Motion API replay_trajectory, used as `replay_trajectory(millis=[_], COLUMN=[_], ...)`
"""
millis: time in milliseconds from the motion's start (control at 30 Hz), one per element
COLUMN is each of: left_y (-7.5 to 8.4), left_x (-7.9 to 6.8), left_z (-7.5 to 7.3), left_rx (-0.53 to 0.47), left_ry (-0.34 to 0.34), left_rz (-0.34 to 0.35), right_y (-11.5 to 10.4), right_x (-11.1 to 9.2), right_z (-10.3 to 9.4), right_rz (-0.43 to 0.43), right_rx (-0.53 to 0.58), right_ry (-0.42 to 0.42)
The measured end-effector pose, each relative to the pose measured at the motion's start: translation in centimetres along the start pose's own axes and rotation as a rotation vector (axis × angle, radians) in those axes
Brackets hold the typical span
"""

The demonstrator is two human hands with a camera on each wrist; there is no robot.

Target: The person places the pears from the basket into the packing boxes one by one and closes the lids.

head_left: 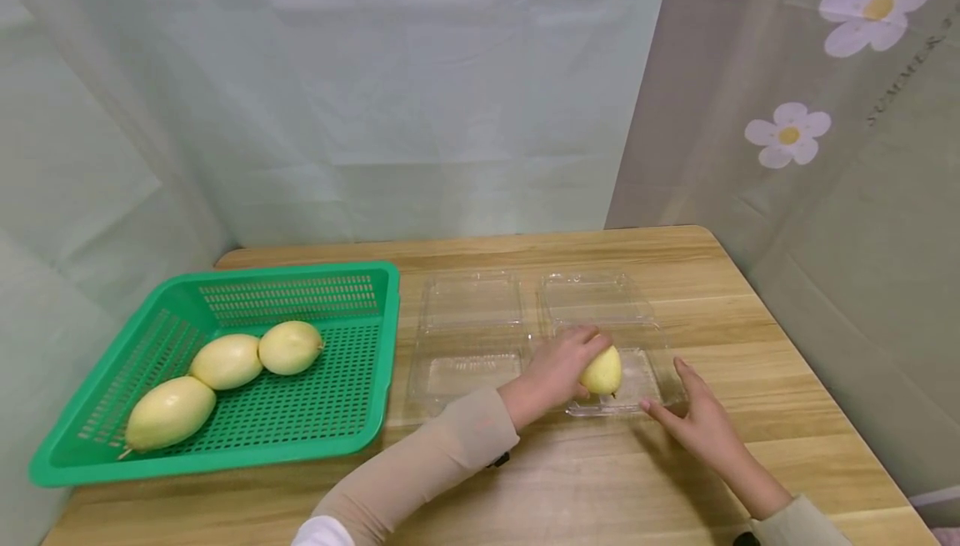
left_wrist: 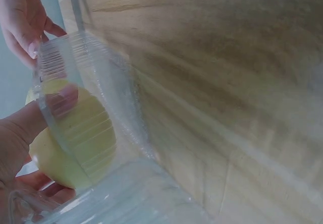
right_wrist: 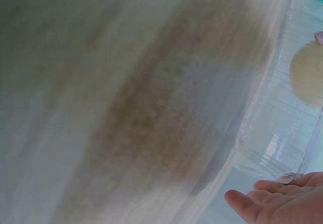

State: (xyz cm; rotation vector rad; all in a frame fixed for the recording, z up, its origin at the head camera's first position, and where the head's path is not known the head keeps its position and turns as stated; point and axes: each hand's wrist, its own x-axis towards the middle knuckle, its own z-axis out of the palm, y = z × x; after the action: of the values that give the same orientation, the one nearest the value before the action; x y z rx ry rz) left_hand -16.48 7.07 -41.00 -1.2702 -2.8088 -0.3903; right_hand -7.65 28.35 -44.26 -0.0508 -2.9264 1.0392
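My left hand (head_left: 557, 365) grips a yellow pear (head_left: 603, 372) over the near half of the right clear plastic clamshell box (head_left: 637, 371). In the left wrist view the thumb and fingers curl round the pear (left_wrist: 81, 138), part of which shows through the box's ribbed wall (left_wrist: 101, 67). Beside the box's right front corner is my right hand (head_left: 701, 417), thumb and fingers spread apart and loosely extended. The right wrist view has its fingertips (right_wrist: 237, 200) close to the box's rim (right_wrist: 290, 177); whether they touch it I cannot tell.
A second open clear clamshell box (head_left: 468, 371) stands to the left of the first. Further left, a green plastic basket (head_left: 337, 442) holds three yellow pears (head_left: 225, 361) in a slanting row. All stand on a wood-grain table (head_left: 585, 479), with hanging cloth (head_left: 450, 96) behind.
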Motion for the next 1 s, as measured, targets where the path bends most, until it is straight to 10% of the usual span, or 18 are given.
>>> replay_trajectory(millis=[1000], left_y=[-0.34], left_x=[0.80], left_z=[1.02], left_rx=[-0.006], left_ry=[-0.086], left_rz=[0.055], right_y=[0.25], right_x=[0.25], right_z=[0.00], right_rz=[0.002], right_rx=[0.003], right_ry=[-0.013])
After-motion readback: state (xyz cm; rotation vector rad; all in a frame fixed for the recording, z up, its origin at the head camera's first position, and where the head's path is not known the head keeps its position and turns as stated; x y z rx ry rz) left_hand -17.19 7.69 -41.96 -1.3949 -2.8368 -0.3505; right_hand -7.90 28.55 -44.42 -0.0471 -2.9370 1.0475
